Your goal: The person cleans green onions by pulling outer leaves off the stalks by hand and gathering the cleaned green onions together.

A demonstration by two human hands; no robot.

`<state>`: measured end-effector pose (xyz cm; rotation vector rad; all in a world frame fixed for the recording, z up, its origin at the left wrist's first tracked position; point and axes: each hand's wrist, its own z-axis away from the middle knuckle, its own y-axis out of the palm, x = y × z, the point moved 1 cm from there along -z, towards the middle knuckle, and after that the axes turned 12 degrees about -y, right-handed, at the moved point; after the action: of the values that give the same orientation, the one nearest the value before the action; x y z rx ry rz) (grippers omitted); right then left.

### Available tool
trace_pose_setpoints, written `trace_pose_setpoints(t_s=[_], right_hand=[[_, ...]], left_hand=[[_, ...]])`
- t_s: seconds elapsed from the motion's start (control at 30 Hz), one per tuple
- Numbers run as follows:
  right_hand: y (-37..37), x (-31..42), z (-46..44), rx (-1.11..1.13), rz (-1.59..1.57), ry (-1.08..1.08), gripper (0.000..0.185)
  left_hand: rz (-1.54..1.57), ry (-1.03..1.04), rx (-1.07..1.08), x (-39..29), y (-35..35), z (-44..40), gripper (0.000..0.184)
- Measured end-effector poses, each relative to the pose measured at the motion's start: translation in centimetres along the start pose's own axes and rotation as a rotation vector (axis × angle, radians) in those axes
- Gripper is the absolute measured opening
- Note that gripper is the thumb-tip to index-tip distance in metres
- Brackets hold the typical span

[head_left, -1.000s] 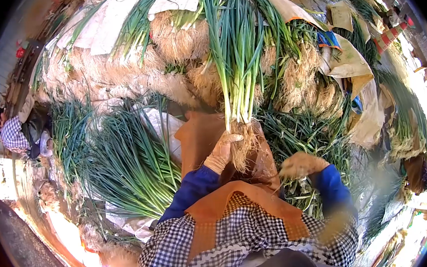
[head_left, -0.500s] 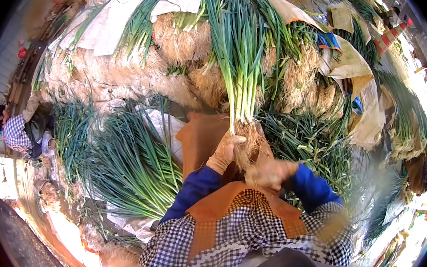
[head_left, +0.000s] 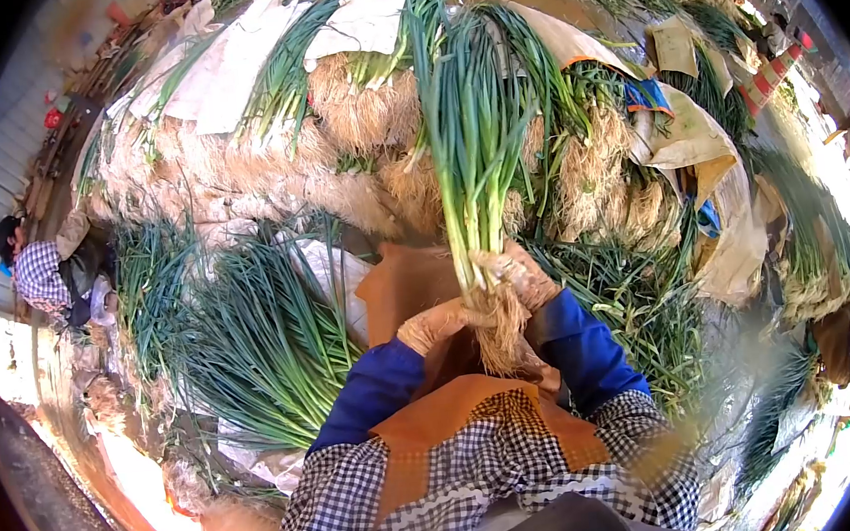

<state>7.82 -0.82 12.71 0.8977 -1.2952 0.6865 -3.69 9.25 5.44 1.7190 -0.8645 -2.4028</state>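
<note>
In front of my lap a bunch of green onions (head_left: pixel 474 187) points away from me, its long green leaves lying toward the root piles. My right hand (head_left: pixel 524 276) is wrapped round the pale stalks just above the roots, from the right side. My left hand (head_left: pixel 440 324) is closed at the bunch's root end, its fingertips partly hidden by the stalks and roots. Shaggy tan roots (head_left: pixel 503 337) hang below both hands, over a brown apron (head_left: pixel 406 282). To my left, a big heap of loose green onions (head_left: pixel 260 328) lies with its leaves pointing away.
Ahead stand stacked bundles with roots facing me (head_left: pixel 228 166), partly covered by white sheets (head_left: pixel 240 65). Cut leaves (head_left: pixel 627 294) litter the ground at my right, near a tan tarp (head_left: pixel 717 173). Another person (head_left: pixel 41 271) works at the far left.
My right hand has moved up from below the roots onto the stalks. My left hand has slid lower. The bunch has turned slightly, and its roots have dropped nearer my body.
</note>
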Motion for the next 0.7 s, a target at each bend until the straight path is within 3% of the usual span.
trace_pose_setpoints(t_s=[0.03, 0.1, 0.17, 0.2, 0.23, 0.3, 0.33, 0.37, 0.43, 0.5, 0.57, 0.6, 0.63, 0.7], right_hand=[[0.3, -0.7, -0.2, -0.038, 0.018, 0.023, 0.045], [0.0, -2.2, 0.2, -0.09, -0.103, -0.094, 0.049], [-0.4, -2.1, 1.1, -0.137, -0.043, -0.13, 0.05], [-0.6, -2.0, 1.5, -0.175, 0.02, -0.155, 0.052], [-0.1, -1.6, 1.7, -0.186, 0.016, -0.15, 0.052], [1.2, -1.0, 1.6, -0.175, 1.004, -0.015, 0.053], [1.4, -2.0, 2.0, -0.208, 1.11, -0.179, 0.055], [1.3, -2.8, 2.9, -0.203, 1.105, -0.172, 0.055], [2.4, -1.5, 4.9, -0.16, 1.397, -0.451, 0.054], [2.3, 0.1, 7.0, -0.064, 1.377, -0.386, 0.051], [1.2, 0.4, 8.9, 0.283, 1.205, -0.493, 0.043], [0.0, 1.2, 9.5, 0.381, 1.167, -0.188, 0.033], [-3.4, -2.2, 9.7, 0.366, 1.573, -0.57, 0.031], [-6.5, -0.2, 7.8, -0.14, 0.82, -0.352, 0.039]], left_hand=[[-0.016, -0.114, 0.135, 0.0, -0.2, 0.0, 0.046], [-0.178, -0.194, 0.076, -1.0, -0.2, 1.0, 0.044], [-0.402, -0.004, -0.201, -3.4, -0.9, 2.0, 0.052], [-0.283, 0.121, -0.165, -2.3, -3.9, 1.2, 0.058], [-0.009, 0.05, -0.105, -6.0, -1.0, 1.2, 0.061], [0.374, 0.175, -0.231, -5.9, 2.1, -0.4, 0.055], [0.382, 0.169, -0.235, -5.1, 2.4, -1.3, 0.055], [0.328, 0.18, -0.332, -4.3, 1.8, -2.4, 0.054], [0.274, 0.166, -0.432, -3.2, 1.1, -3.6, 0.053], [0.423, 0.115, -0.311, -2.3, 1.0, -4.6, 0.054], [0.528, 0.117, -0.322, -1.8, 0.7, -4.4, 0.056], [0.531, 0.113, -0.289, -1.9, 0.5, -4.0, 0.057], [0.538, 0.106, -0.256, -1.9, 0.4, -3.7, 0.058], [0.533, 0.063, -0.272, -1.6, 0.0, -3.7, 0.06]])
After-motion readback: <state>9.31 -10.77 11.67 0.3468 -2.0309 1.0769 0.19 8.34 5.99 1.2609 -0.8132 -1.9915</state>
